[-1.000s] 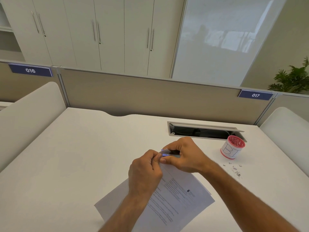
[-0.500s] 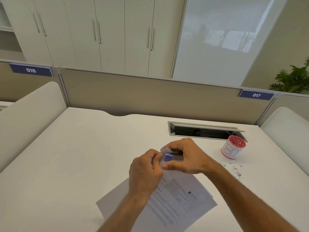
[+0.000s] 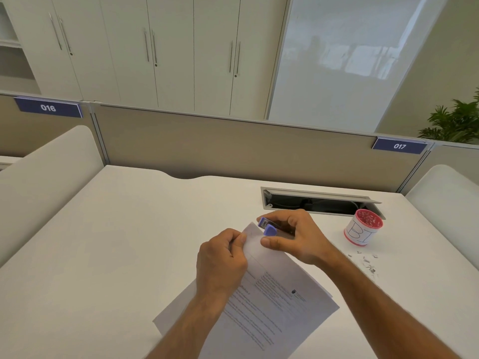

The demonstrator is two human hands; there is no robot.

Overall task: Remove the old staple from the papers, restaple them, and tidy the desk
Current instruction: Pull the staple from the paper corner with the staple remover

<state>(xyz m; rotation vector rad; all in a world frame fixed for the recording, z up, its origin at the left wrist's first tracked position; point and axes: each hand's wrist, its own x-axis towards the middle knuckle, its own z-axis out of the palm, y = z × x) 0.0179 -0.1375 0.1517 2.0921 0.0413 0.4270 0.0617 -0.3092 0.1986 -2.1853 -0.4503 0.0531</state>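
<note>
A stack of printed white papers (image 3: 269,301) lies askew on the white desk (image 3: 103,255). My left hand (image 3: 223,257) pinches the papers' far corner and holds it slightly raised. My right hand (image 3: 298,237) grips a small purple stapler (image 3: 268,228), whose jaws gape apart just beyond that corner. Most of the stapler's body is hidden under my fingers.
A small red-rimmed white cup (image 3: 363,230) marked with letters stands to the right. Several loose bent staples (image 3: 365,263) lie scattered in front of it. An open cable tray (image 3: 318,202) is set into the desk behind my hands. Beige partitions (image 3: 233,149) close off the back.
The stapler's jaws have come apart and off the paper corner. My right hand has lifted it slightly away, while my left hand keeps its pinch on the corner.
</note>
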